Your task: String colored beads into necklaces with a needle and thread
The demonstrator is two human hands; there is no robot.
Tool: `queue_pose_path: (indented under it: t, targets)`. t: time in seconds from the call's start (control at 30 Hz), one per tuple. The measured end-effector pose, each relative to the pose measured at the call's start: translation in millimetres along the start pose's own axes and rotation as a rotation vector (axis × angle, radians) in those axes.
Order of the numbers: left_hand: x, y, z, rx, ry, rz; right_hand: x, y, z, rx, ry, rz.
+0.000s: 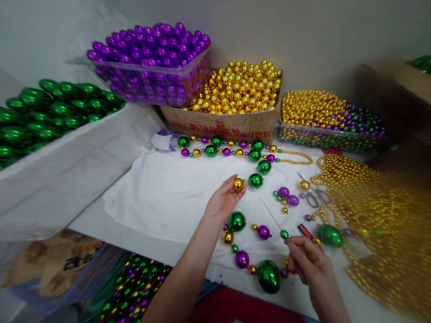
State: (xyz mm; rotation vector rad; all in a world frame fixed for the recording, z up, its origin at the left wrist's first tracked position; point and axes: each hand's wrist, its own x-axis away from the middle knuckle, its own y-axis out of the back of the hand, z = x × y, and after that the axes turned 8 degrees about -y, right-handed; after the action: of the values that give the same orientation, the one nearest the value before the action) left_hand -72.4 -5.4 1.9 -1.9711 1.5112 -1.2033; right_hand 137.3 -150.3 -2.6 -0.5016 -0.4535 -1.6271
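Note:
My left hand [224,199] pinches a small gold bead [238,183] at its fingertips, above a white cloth [161,193]. My right hand [308,262] is closed on the near end of a long thin needle [269,213] that carries a small green bead [284,234]. The needle's tip points up toward the gold bead and a green ball [255,180]. A strung chain of green, purple and gold balls [235,150] loops across the cloth and comes back to a big green ball [269,276] between my wrists.
A tub of purple balls [151,58], a cardboard box of gold balls [235,89] and a tray of small beads [330,119] line the wall. Green balls [50,112] fill a box at left. Gold bead strings [380,224] pile at right, scissors [314,195] beside them.

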Motion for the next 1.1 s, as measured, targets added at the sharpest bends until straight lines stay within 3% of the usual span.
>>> queue_pose_path:
  t: [0.17, 0.4, 0.57, 1.1]
  targets:
    - [1.8, 4.0, 4.2, 0.016, 0.039, 0.001, 6.7, -7.7, 7.0, 0.049, 0.033, -0.073]
    - [2.8, 10.3, 11.7, -0.020, 0.078, 0.032, 7.6, -11.3, 4.4, 0.059, 0.073, -0.054]
    - [4.3, 9.5, 11.2, 0.008, 0.137, 0.002, 4.1, -7.2, 3.9, 0.091, 0.068, 0.046]
    - [1.3, 9.6, 10.0, 0.088, 0.132, -0.134, 5.0, -31.1, 18.4, 0.047, 0.079, 0.039]
